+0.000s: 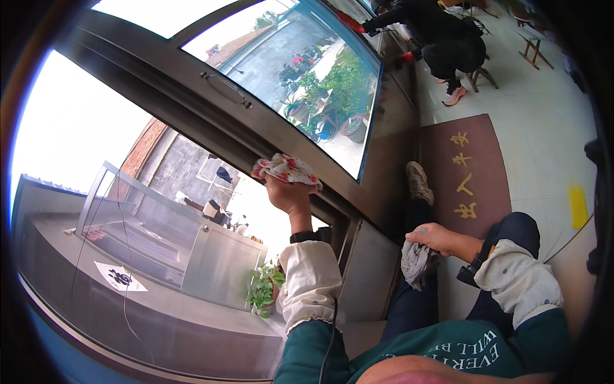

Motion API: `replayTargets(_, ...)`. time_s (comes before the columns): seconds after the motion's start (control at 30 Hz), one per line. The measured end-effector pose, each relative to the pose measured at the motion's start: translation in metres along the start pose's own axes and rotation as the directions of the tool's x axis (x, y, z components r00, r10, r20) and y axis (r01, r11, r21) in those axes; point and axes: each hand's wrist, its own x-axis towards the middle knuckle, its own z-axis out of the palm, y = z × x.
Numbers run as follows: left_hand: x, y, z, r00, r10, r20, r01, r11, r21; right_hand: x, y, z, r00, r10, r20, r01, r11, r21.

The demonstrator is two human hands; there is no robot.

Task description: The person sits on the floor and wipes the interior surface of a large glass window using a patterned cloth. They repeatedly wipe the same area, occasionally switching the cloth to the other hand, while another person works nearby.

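Note:
My left hand (288, 194) is closed around a white cloth with a red floral pattern (288, 172), which lies against the dark metal door frame (240, 139). Lower right, my right hand (439, 238) grips a crumpled grey rag (416, 261) that hangs down over my leg, away from the door. A curved metal pull handle (225, 90) is fixed to the glazed door beyond my left hand. White sleeve covers are on both my forearms.
A brown doormat with yellow characters (465, 173) covers part of the tiled floor. At the top, a person in dark clothes (431, 38) with red gloves crouches beside the door. A folding stool (532, 45) stands farther right. Potted greenery (264, 288) shows beyond the door frame.

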Motion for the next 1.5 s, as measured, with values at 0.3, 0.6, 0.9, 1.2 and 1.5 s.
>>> replayTargets(0.3, -0.045, -0.027, -0.029, 0.735, -0.220, 0.641, -0.002, 0.945, 0.327, 0.003, -0.001, -0.001, 1.000, -0.022, 0.008, 0.022, 1.000, -0.011)
replayTargets(0.6, 0.184, 0.010, -0.074, 0.989, 0.111, -0.102, -0.150, 0.780, -0.608, 0.011, 0.002, 0.007, 0.999, -0.045, 0.017, 0.047, 0.990, -0.134)
replayTargets(0.9, 0.383, 0.118, -0.047, 0.999, 0.014, -0.046, -0.011, 0.998, 0.057, 0.016, -0.001, 0.008, 0.996, -0.089, -0.015, 0.080, 0.945, -0.317)
replayTargets(1.2, 0.346, 0.083, 0.003, 0.976, 0.068, -0.205, -0.004, 0.954, 0.298, 0.008, -0.007, 0.015, 0.999, -0.051, 0.018, 0.054, 0.944, -0.325)
replayTargets(1.5, 0.293, 0.063, 0.012, 0.967, 0.115, -0.229, -0.049, 0.960, 0.277, 0.016, 0.002, 0.018, 1.000, -0.021, 0.005, 0.021, 0.924, -0.382)
